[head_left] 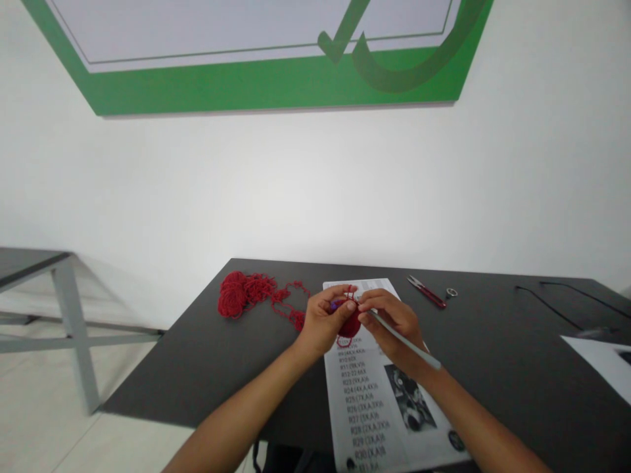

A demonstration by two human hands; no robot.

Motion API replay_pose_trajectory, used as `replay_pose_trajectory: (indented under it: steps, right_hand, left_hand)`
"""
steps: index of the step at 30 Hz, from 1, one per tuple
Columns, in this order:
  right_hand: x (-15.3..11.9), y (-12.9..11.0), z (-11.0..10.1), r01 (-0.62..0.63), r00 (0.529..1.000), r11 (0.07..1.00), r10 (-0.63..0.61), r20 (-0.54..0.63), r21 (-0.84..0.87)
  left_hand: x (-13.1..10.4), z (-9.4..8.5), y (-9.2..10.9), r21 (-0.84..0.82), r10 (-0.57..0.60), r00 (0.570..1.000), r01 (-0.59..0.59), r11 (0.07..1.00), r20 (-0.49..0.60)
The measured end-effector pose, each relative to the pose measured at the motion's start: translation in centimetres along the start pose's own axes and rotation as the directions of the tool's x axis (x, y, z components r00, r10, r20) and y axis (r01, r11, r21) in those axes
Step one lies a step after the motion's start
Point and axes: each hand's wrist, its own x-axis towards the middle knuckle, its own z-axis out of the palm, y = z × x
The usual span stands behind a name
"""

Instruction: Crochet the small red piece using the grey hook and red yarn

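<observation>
My left hand (325, 318) pinches a small piece of red crochet work (351, 324), with a strand of red yarn looped up over its index finger. A bit of purple shows at the piece, too small to name. My right hand (392, 320) is closed around a crochet hook (409, 343) whose pale grey handle slants down over the wrist. The hook's tip meets the red work between both hands and is hidden there. From the left hand, yarn trails across the desk to a loose ball of red yarn (236, 295).
Beneath my hands lies a printed pattern sheet (365, 401) on the dark desk (221, 374). Red thread snips (428, 292) and a small metal ring (451, 293) lie at the back right. Farther right are eyeglasses (566, 309) and a white paper (601, 361). Another table (69, 315) stands left.
</observation>
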Motion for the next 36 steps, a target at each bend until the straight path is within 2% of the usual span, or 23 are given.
replay_pose_trajectory:
  steps: [5, 12, 17, 22, 25, 28, 30, 33, 36]
  right_hand:
    - [0.4, 0.2, -0.8, -0.017, 0.996, 1.0, 0.016, 0.086, 0.01]
    - [0.2, 0.0, -1.3, -0.173, 0.977, 0.983, 0.164, 0.135, 0.057]
    - [-0.4, 0.3, -1.4, -0.269, 0.957, 0.954, 0.249, 0.15, 0.134]
    - [-0.8, 0.1, -1.3, -0.295, 0.954, 0.929, 0.273, 0.124, 0.225]
    - [-0.6, -0.5, -0.8, -0.336, 0.942, 0.85, 0.298, 0.155, 0.405]
    - [-0.3, -0.9, 0.0, -0.373, 0.921, 0.694, 0.355, 0.158, 0.615]
    - [-0.1, -0.9, 0.6, -0.398, 0.89, 0.585, 0.433, 0.143, 0.707]
    - [0.1, -0.5, 1.3, -0.418, 0.836, 0.467, 0.533, 0.129, 0.779]
    - [0.0, 0.2, 1.6, -0.405, 0.83, 0.499, 0.553, 0.078, 0.766]
  left_hand:
    - [0.2, -0.2, 0.6, -0.001, -0.006, 0.999, 0.006, 1.0, 0.043]
    - [0.6, -0.8, 0.7, -0.108, -0.065, 0.994, 0.074, 0.991, 0.092]
    - [0.7, -1.2, 1.4, -0.184, -0.112, 0.983, 0.138, 0.973, 0.146]
    - [0.5, -1.2, 1.6, -0.283, -0.184, 0.964, 0.234, 0.93, 0.194]
    - [0.3, -1.2, 1.3, -0.352, -0.212, 0.945, 0.292, 0.889, 0.247]
    - [0.0, -1.0, 1.0, -0.369, -0.23, 0.932, 0.326, 0.87, 0.282]
    - [-0.1, -0.9, 0.9, -0.326, -0.21, 0.941, 0.293, 0.899, 0.267]
    - [0.0, -0.6, 1.0, -0.146, -0.088, 0.983, 0.112, 0.983, 0.163]
    - [0.0, -0.4, 1.2, 0.117, 0.054, 0.997, -0.059, 0.991, 0.048]
